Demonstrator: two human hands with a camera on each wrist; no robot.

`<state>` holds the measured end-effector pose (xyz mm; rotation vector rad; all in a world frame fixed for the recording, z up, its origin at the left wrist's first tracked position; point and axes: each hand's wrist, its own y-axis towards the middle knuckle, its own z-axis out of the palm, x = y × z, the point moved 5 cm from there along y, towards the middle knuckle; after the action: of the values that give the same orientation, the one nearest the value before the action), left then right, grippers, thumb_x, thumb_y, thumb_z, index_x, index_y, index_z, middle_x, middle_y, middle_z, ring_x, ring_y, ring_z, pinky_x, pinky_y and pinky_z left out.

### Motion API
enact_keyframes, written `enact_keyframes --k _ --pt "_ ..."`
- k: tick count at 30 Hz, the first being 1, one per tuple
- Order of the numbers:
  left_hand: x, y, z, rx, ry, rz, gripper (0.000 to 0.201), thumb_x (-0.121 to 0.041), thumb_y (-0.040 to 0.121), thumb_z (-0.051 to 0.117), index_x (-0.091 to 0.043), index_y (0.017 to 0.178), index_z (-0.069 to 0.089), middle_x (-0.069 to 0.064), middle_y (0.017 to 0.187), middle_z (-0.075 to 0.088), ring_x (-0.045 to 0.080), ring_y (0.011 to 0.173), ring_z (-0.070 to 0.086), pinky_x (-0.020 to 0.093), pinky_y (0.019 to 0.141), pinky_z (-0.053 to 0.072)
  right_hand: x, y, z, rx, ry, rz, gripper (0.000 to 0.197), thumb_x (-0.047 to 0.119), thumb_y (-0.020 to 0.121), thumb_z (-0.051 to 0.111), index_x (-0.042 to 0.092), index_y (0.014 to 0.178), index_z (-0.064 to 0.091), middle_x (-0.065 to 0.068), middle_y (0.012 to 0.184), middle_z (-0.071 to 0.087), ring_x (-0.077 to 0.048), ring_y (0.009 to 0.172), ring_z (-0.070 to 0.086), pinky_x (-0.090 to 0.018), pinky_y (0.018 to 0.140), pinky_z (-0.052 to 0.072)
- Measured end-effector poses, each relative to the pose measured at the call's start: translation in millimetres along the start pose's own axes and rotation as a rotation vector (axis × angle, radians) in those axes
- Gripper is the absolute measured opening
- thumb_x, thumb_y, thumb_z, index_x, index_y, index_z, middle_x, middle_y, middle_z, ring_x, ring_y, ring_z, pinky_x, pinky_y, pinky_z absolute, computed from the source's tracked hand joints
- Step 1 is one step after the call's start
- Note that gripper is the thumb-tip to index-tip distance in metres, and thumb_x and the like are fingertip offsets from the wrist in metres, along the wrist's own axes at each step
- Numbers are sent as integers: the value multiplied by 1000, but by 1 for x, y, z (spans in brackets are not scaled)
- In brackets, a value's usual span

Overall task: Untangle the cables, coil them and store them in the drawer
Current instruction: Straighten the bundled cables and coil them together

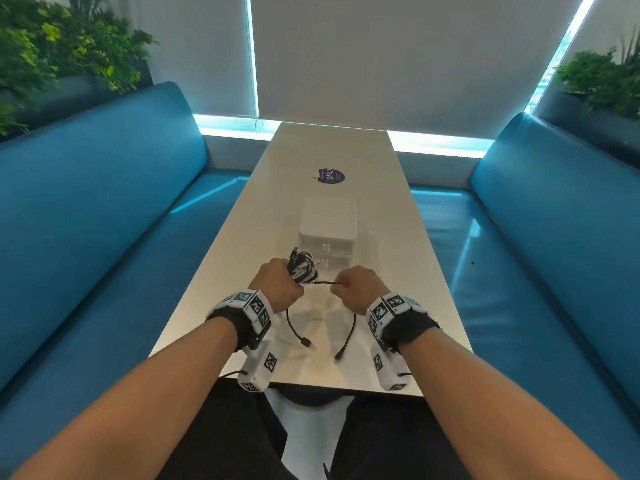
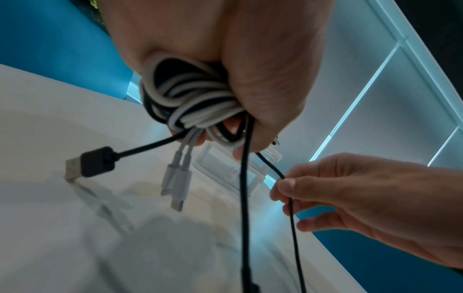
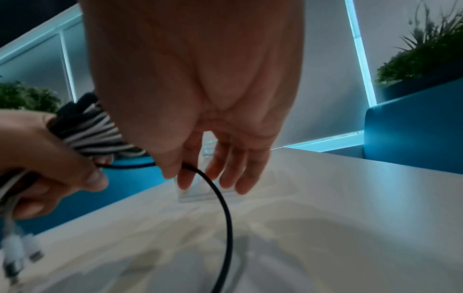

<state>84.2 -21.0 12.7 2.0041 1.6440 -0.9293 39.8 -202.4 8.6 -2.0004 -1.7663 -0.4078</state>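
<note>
My left hand [image 1: 282,282] grips a tangled bundle of black and white cables [image 1: 302,268] [image 2: 190,99] above the white table [image 1: 242,271]. My right hand [image 1: 349,287] [image 2: 288,190] pinches one black cable [image 1: 322,283] [image 3: 223,198] that runs out of the bundle, between thumb and forefinger. Two black ends hang down to the table, one with a USB plug [image 1: 306,342], the other with a small plug [image 1: 338,356]. White connectors [image 2: 177,178] and a black USB plug [image 2: 95,162] dangle from the bundle. A white drawer box [image 1: 327,226] stands just behind the hands, its drawers closed.
A round purple sticker [image 1: 331,176] lies on the table beyond the box. Blue benches [image 1: 104,209] [image 1: 554,220] run along both sides. Plants [image 1: 52,46] stand behind the benches. The table's near edge [image 1: 311,386] is close to my lap.
</note>
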Motion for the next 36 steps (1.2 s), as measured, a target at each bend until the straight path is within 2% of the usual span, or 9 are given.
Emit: enact_keyframes --k 5,9,14,19,24,28,31,34,36 --pt "-7 -5 0 -62 -158 16 3 -16 72 66 -17 70 64 1 64 65 20 60 60 22 54 42 2 1 3 -10 73 19 32 36 96 55 20 71 65 -5 78 67 -25 79 63 -32 70 47" --pt "-5 -6 12 7 -252 -23 8 -19 72 66 -13 67 68 -3 53 64 17 46 58 22 47 42 13 0 -2 -21 225 -30 31 28 97 54 13 74 68 -4 74 72 -11 65 69 -24 67 53" --pt "-7 -5 20 105 -328 46 26 -26 72 69 -7 90 71 15 76 70 23 69 67 49 70 57 12 1 -5 -41 407 -29 23 20 94 58 10 82 75 -1 73 75 -6 63 69 -20 66 56" --pt "-13 -10 28 217 -472 50 20 -7 75 73 -7 95 73 17 86 75 28 78 74 45 79 59 13 0 -6 -10 438 -14 20 25 90 59 18 80 75 -1 72 75 -18 72 73 -33 74 60" --pt "-16 -3 22 106 -192 151 25 -13 70 72 -18 95 69 0 87 73 15 80 67 35 75 57 16 -7 -6 9 227 -56 23 24 95 51 20 84 71 9 74 70 -7 70 66 -19 63 48" --pt "-14 -1 20 45 125 120 18 -12 74 60 -20 89 59 2 85 67 26 82 65 30 67 50 13 -2 0 -21 25 -61 31 16 95 41 14 117 64 -11 115 69 -30 106 63 -38 90 51" --pt "-16 -6 22 44 417 162 9 -20 84 53 -23 93 53 3 89 64 27 78 59 31 68 45 17 -1 -9 -114 186 -50 38 17 99 36 12 133 52 -11 134 59 -27 121 55 -28 95 41" --pt "-18 -10 30 67 639 269 19 -20 88 51 -18 107 53 5 96 65 30 81 63 32 66 43 30 -5 -20 -146 279 -129 44 41 99 46 16 135 53 -2 132 59 -19 119 56 -26 92 39" --pt "-22 -12 37 118 711 350 27 -16 90 49 -16 117 53 6 99 67 29 83 66 33 66 45 42 -8 -16 20 112 -229 66 62 86 57 20 136 53 3 132 59 -16 117 57 -30 96 43"
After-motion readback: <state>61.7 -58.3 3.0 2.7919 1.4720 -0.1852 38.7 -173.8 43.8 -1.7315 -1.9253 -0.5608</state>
